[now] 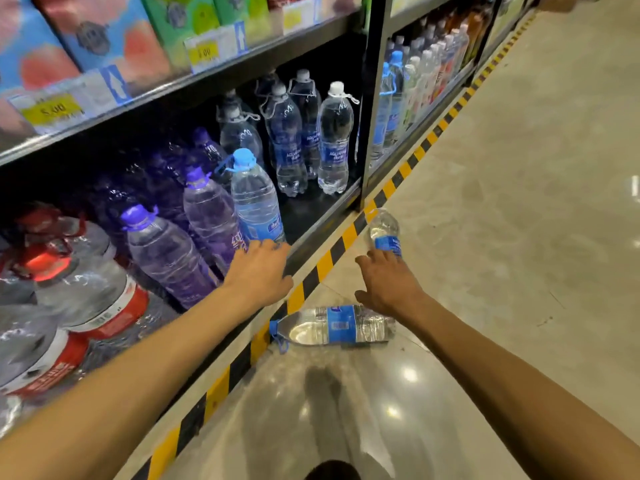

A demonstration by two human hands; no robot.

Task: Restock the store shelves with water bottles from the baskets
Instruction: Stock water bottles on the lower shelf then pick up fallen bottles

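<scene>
Polished concrete floor point(519, 237) runs along a shelving bay edged at its foot by a black-and-yellow stripe point(325, 263). On the bottom shelf point(311, 213), purple-capped bottles point(166, 254) and red-labelled jugs point(104, 306) crowd the near end, and white-capped bottles point(334, 143) stand at the far end. Cartons point(104, 32) and yellow price tags point(52, 109) sit on the level above.

A blue-capped bottle point(254, 199), clear with a blue label, stands at the shelf's front edge just beside the purple ones. A second bottle point(332, 325) of the same kind lies on its side on the floor, its cap toward the stripe. A third bottle point(382, 230) is farther along the floor (only its clear end and label show).

The left hand point(259, 271) reaches over the stripe and holds the blue-capped bottle low down, thumb one side, fingers curled round the other. The right hand point(384, 285) stretches above the lying bottle toward the third, fingers loose and spread, with their tips at its label; whether they touch it I cannot tell.
</scene>
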